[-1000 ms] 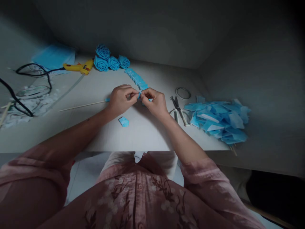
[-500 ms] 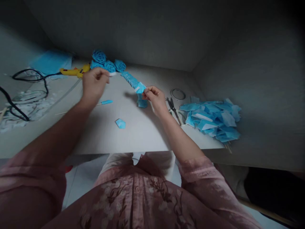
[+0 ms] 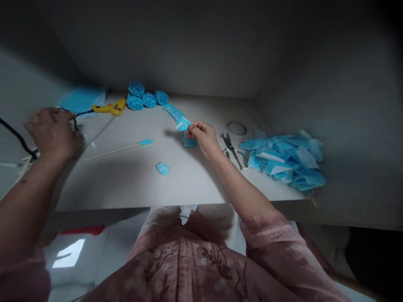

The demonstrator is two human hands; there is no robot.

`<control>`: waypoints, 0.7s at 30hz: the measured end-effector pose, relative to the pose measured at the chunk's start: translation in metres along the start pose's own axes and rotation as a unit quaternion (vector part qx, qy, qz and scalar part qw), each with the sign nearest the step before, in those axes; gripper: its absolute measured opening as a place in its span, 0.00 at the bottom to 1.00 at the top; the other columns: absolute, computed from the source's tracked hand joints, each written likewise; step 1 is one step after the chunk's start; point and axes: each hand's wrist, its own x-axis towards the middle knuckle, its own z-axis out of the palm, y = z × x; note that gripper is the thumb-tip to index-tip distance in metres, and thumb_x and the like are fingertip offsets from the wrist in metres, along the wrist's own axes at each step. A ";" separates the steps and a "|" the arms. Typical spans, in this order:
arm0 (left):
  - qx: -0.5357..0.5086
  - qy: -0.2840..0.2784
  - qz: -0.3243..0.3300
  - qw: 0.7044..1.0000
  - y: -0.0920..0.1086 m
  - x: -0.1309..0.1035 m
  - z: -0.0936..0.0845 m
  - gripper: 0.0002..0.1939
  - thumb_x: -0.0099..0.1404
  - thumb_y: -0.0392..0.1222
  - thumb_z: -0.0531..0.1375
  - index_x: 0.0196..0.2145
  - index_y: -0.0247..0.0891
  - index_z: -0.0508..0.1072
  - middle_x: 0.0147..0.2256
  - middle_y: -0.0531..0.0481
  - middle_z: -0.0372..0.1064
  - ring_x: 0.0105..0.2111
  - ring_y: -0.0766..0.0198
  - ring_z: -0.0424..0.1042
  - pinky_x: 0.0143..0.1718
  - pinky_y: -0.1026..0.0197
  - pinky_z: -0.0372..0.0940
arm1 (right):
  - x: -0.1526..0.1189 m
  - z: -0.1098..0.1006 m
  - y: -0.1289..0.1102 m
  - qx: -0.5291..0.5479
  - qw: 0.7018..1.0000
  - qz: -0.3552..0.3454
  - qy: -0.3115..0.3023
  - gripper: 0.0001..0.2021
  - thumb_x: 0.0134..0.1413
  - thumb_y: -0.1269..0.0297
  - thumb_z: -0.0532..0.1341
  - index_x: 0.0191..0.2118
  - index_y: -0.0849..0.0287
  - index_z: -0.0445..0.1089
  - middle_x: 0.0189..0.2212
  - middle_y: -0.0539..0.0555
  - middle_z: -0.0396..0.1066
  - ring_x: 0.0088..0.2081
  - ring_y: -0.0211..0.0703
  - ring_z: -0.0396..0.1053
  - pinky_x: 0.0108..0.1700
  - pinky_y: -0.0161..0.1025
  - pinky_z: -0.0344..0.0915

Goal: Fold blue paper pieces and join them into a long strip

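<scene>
My right hand (image 3: pixel 201 136) pinches a small blue fabric piece (image 3: pixel 183 124) that carries a white strip. Another bit of blue fabric (image 3: pixel 189 141) shows just below those fingers. A pleated blue strip (image 3: pixel 171 111) lies beyond, seeming to touch the held piece. Far to the left, my left hand (image 3: pixel 56 134) is over the white scraps and black cord, its fingers spread but blurred. Between the hands lie a thin stick (image 3: pixel 116 152) with a blue-wrapped tip and a five-sided blue piece (image 3: pixel 162 168).
Several blue fabric roses (image 3: pixel 137 89) sit at the back beside a yellow glue gun (image 3: pixel 110 108). Blue sheets (image 3: pixel 83 100) lie back left. On the right are scissors (image 3: pixel 232 149), a wire coil (image 3: pixel 236 128) and a heap of blue pieces (image 3: pixel 283 157). The table's front edge faces me.
My left hand has swung left, from near the roses to over the scraps, and the white scrap it held is no longer seen there. My right hand keeps its pinch.
</scene>
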 end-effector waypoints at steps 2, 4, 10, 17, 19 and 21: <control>-0.021 0.045 0.060 0.997 0.022 -0.002 0.004 0.18 0.66 0.57 0.63 0.49 0.46 0.75 0.69 0.53 0.63 0.73 0.25 0.46 0.70 0.28 0.39 | -0.001 0.000 0.000 0.002 1.000 -0.002 -0.016 0.10 0.58 0.59 0.71 0.31 0.55 0.73 0.27 0.46 0.75 0.29 0.34 0.70 0.38 0.33 0.70; -0.099 0.053 0.095 0.989 0.053 -0.005 0.014 0.23 0.60 0.61 0.69 0.48 0.47 0.79 0.60 0.51 0.73 0.69 0.30 0.56 0.69 0.36 0.47 | -0.003 -0.001 -0.001 0.000 0.999 -0.006 -0.039 0.11 0.56 0.57 0.72 0.31 0.55 0.73 0.28 0.47 0.75 0.30 0.34 0.70 0.39 0.34 0.71; -0.297 -0.239 0.079 0.921 0.152 -0.018 0.060 0.24 0.60 0.62 0.67 0.43 0.40 0.84 0.48 0.43 0.83 0.50 0.48 0.76 0.54 0.51 0.68 | -0.007 -0.003 -0.004 -0.026 0.994 -0.034 -0.103 0.19 0.50 0.46 0.76 0.30 0.56 0.73 0.27 0.48 0.73 0.32 0.37 0.70 0.40 0.36 0.71; -0.371 -0.299 0.070 0.877 0.185 -0.010 0.085 0.08 0.58 0.43 0.70 0.32 0.37 0.80 0.30 0.51 0.75 0.33 0.62 0.72 0.37 0.61 0.64 | -0.005 -0.007 -0.004 -0.061 0.989 -0.050 -0.124 0.23 0.51 0.41 0.77 0.30 0.56 0.73 0.26 0.48 0.71 0.31 0.38 0.67 0.38 0.37 0.69; -0.395 -0.310 0.063 0.862 0.190 -0.008 0.088 0.06 0.56 0.39 0.72 0.29 0.38 0.79 0.27 0.53 0.72 0.29 0.64 0.69 0.34 0.62 0.61 | -0.004 -0.007 -0.004 -0.036 0.994 -0.042 -0.099 0.20 0.52 0.45 0.76 0.33 0.56 0.75 0.27 0.47 0.72 0.32 0.38 0.69 0.40 0.37 0.72; -0.449 -0.300 0.046 0.841 0.196 -0.008 0.090 0.06 0.56 0.37 0.72 0.28 0.37 0.78 0.26 0.54 0.70 0.27 0.67 0.65 0.31 0.63 0.59 | -0.002 -0.008 -0.005 0.015 0.997 -0.025 -0.065 0.16 0.55 0.49 0.74 0.40 0.55 0.77 0.29 0.47 0.73 0.34 0.37 0.71 0.42 0.37 0.74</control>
